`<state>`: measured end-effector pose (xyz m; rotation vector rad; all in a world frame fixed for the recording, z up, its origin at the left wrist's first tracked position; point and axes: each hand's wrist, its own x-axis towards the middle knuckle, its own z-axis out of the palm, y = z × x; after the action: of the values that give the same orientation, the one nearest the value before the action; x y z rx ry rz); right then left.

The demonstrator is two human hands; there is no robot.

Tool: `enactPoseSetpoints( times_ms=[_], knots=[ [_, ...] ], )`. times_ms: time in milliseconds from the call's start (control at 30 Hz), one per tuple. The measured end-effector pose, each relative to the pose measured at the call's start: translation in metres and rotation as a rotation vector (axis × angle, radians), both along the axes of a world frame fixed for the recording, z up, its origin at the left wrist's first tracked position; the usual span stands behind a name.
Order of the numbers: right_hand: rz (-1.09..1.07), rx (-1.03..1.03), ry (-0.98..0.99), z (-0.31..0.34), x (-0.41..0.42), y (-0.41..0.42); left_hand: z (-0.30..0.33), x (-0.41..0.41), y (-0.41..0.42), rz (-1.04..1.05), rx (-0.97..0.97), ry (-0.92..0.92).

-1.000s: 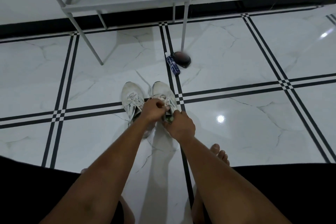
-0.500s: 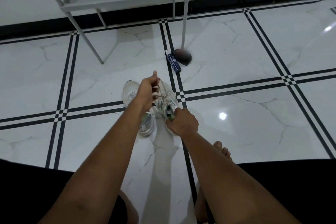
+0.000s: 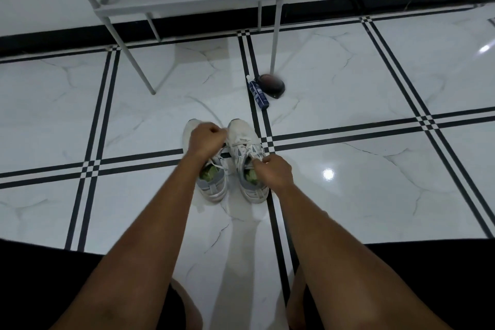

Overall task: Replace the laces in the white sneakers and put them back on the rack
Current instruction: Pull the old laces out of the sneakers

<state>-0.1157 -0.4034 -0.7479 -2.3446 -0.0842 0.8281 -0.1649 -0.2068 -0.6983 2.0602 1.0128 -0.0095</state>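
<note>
L hand (image 3: 206,139) dropped, fingers (image 3: 214,130) pinching lace (image 3: 238,143).

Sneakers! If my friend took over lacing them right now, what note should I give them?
Left hand: fist over the left sneaker, pulling a lace that runs to the right sneaker.
Right hand: pinching grip at that shoe's top eyelets.
Both sneakers stand side by side on the floor, in front of the rack.
Done: lace partly threaded on the right shoe. The left shoe's front is hidden by the hand.
Left: finish lacing, tie, check the other shoe, then put both on the rack.
</note>
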Motion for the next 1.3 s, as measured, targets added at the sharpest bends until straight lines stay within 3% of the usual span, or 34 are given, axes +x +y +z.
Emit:
enactPoseSetpoints(
  times_ms=[67,133,233,333,467,567,600,667,733,800,867,933,1067,1233,1300],
  knots=[
    [-0.071,0.02,0.029,-0.007,0.002,0.006,-0.019,-0.007,-0.029,-0.262,-0.04,0.1],
    [-0.196,0.037,0.1,-0.008,0.004,0.014,-0.035,-0.014,-0.047,-0.338,0.015,0.103],
    [-0.335,0.185,0.269,-0.014,0.018,0.029,-0.047,-0.023,-0.055,-0.325,0.105,-0.008],
    [-0.512,0.447,0.439,-0.003,0.033,0.043,-0.049,-0.026,-0.053,-0.301,0.075,-0.039],
    [-0.514,0.78,0.511,0.053,0.059,0.042,-0.054,-0.03,-0.053,-0.252,0.057,-0.081],
    [-0.735,0.993,0.507,0.078,0.092,0.02,-0.054,-0.032,-0.052,-0.222,0.022,-0.095],
    [-0.845,0.959,0.469,0.078,0.102,0.012,-0.055,-0.032,-0.052,-0.213,0.016,-0.095],
    [-0.943,0.671,0.348,0.067,0.107,0.0,-0.055,-0.032,-0.051,-0.188,-0.001,-0.076],
    [-0.827,0.355,0.116,0.045,0.095,-0.005,-0.054,-0.031,-0.051,-0.157,-0.043,-0.057],
    [-0.445,0.248,-0.158,0.019,0.067,0.001,-0.053,-0.029,-0.05,-0.127,-0.079,-0.053],
    [-0.06,0.218,-0.182,0.005,0.035,0.011,-0.053,-0.028,-0.051,-0.138,-0.052,-0.043],
    [0.138,0.144,-0.199,-0.005,0.015,0.016,-0.054,-0.03,-0.054,-0.163,-0.006,-0.057],
    [0.201,0.098,-0.351,-0.005,0.009,0.015,-0.054,-0.037,-0.058,-0.152,0.041,-0.117],
    [0.241,0.031,-0.36,-0.006,0.013,0.016,-0.059,-0.039,-0.056,-0.05,0.039,-0.116],
    [0.297,0.001,-0.385,-0.008,0.01,0.017,-0.059,-0.041,-0.057,-0.101,0.09,-0.13]
  ],
)
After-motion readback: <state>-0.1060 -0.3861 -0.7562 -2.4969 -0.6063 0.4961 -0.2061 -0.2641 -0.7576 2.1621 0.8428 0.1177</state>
